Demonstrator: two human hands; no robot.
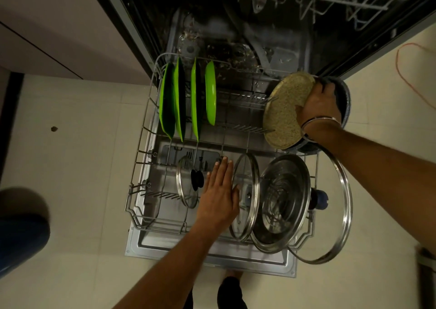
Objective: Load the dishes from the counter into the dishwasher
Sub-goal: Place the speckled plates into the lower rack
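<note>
My right hand [322, 106] gripped a speckled pan [286, 110] by its rim at the lower rack's [141, 143] right edge; it looked heavy, stiff; my left hand [220, 190] rested flat, fingers straight, beside a fragile glass lid [246, 198].

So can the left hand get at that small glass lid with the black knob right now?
Probably yes. The left hand lies open and flat just right of the small glass lid, holding nothing, with only rack wires between them; the black knob faces the hand.
</note>
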